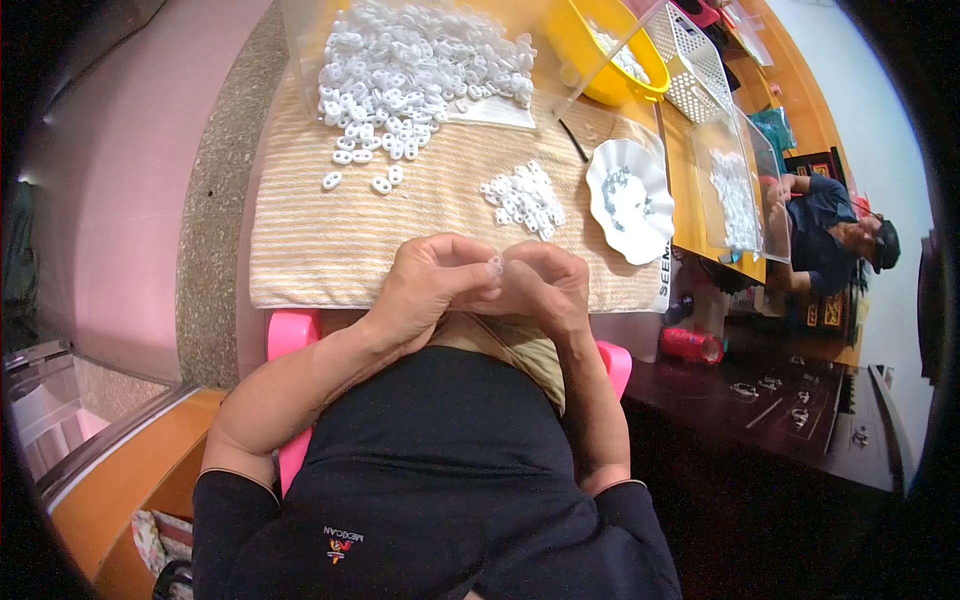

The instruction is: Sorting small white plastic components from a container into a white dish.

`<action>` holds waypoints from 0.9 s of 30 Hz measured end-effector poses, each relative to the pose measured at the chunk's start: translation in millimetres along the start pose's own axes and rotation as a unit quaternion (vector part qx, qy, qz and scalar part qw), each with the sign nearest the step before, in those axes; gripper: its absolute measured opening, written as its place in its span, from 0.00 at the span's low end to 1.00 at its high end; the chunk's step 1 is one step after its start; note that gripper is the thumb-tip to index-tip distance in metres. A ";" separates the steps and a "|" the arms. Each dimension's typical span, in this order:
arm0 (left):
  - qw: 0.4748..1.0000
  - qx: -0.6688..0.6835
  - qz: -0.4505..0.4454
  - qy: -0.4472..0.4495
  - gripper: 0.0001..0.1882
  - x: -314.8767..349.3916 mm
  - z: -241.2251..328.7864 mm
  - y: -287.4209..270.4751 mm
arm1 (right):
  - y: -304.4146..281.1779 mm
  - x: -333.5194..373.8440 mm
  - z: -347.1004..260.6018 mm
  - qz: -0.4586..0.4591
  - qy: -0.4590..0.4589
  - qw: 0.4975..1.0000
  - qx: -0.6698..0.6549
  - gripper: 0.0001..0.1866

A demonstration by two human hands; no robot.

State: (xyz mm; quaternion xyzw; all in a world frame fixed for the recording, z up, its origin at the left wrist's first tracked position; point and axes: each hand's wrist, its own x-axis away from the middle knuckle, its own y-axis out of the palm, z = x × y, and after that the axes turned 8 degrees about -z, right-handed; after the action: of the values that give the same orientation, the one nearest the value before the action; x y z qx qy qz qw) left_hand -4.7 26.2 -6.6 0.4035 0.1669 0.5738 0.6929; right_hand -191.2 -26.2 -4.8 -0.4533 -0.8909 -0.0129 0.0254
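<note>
My left hand [440, 285] is closed in a pinch, a small white plastic piece [495, 265] showing at its fingertips. Against it, my right hand [548, 285] has its fingers curled in and slightly blurred; what they grip is hidden. Just beyond both hands lies a small heap of white pieces [525, 198] on a striped towel [300, 235]. To the right of that heap, a scalloped white dish [650, 235] holds tiny grey metal-looking parts. A large pile of white oval two-holed pieces [410, 70] spreads out at the far left.
A clear plastic bin [575, 100] surrounds much of the big pile. Behind it stand a yellow basin [655, 85] and a white perforated basket [690, 75]. At the right, another person [830, 225] sits by a clear box [735, 200] of white pieces. A pink chair [290, 330] is under me.
</note>
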 end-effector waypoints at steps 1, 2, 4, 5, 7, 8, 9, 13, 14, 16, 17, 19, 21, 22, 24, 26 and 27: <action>1.000 0.000 0.000 0.001 0.07 -0.1 0.6 0.5 | -0.4 0.3 0.1 -0.001 -0.001 1.000 0.001 0.04; 1.000 0.002 -0.001 -0.003 0.07 -0.1 0.9 1.2 | -1.2 0.9 1.1 -0.001 -0.003 1.000 0.009 0.04; 1.000 0.004 0.000 -0.004 0.07 0.0 1.4 1.4 | -0.7 1.5 0.5 -0.004 -0.006 1.000 0.017 0.04; 1.000 0.005 -0.001 -0.008 0.07 0.1 1.4 0.8 | 0.3 1.6 -0.5 0.002 -0.002 1.000 0.022 0.03; 1.000 0.005 -0.001 -0.010 0.07 0.2 1.0 0.1 | 1.4 1.9 -2.0 0.006 -0.001 1.000 0.027 0.03; 1.000 0.008 -0.002 -0.011 0.07 0.2 0.5 0.0 | 1.5 2.0 -2.8 0.005 -0.007 0.999 0.039 0.03; 1.000 0.012 -0.004 -0.013 0.07 0.4 0.2 0.0 | 1.5 2.1 -3.5 0.003 -0.014 0.999 0.051 0.03; 1.000 0.009 -0.003 -0.010 0.08 0.9 0.4 0.4 | 2.0 2.7 -4.1 0.000 -0.030 0.998 0.062 0.03; 1.000 0.011 -0.003 -0.013 0.08 0.8 0.2 0.4 | 3.7 3.2 -6.3 0.012 -0.010 0.999 0.052 0.03; 1.000 0.013 -0.001 -0.013 0.08 1.1 0.5 0.6 | 6.3 3.4 -12.2 0.021 0.008 0.999 0.043 0.03; 1.000 0.013 -0.002 -0.014 0.08 1.4 0.8 0.8 | 6.6 3.4 -16.3 0.015 0.021 0.999 0.038 0.03; 1.000 0.012 -0.003 -0.013 0.08 2.0 1.6 1.4 | 6.1 2.6 -20.8 0.008 0.034 0.999 0.033 0.03; 1.000 0.021 -0.010 -0.008 0.08 2.4 2.6 1.9 | 5.2 0.9 -23.5 0.004 0.034 0.998 0.049 0.04; 1.000 0.020 -0.010 -0.006 0.08 3.0 3.9 2.6 | 4.6 -0.4 -25.0 0.002 0.033 0.998 0.049 0.04; 0.999 0.033 -0.005 -0.008 0.07 5.1 8.0 4.6 | 2.3 -3.8 -27.8 -0.008 0.022 1.000 0.021 0.04; 0.999 0.043 -0.002 -0.004 0.07 6.7 10.4 6.5 | -7.2 -12.1 -27.8 -0.007 -0.024 0.998 0.057 0.04; 0.998 0.055 0.001 -0.003 0.07 7.6 11.5 6.9 | -10.3 -16.3 -30.8 0.002 -0.021 0.999 0.050 0.04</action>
State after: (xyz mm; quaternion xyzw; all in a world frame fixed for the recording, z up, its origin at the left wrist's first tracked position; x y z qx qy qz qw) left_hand 0.9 29.2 7.5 0.4425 0.1961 0.5633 0.6696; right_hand -188.9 -46.8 25.0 -0.4538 -0.8897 0.0413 0.0290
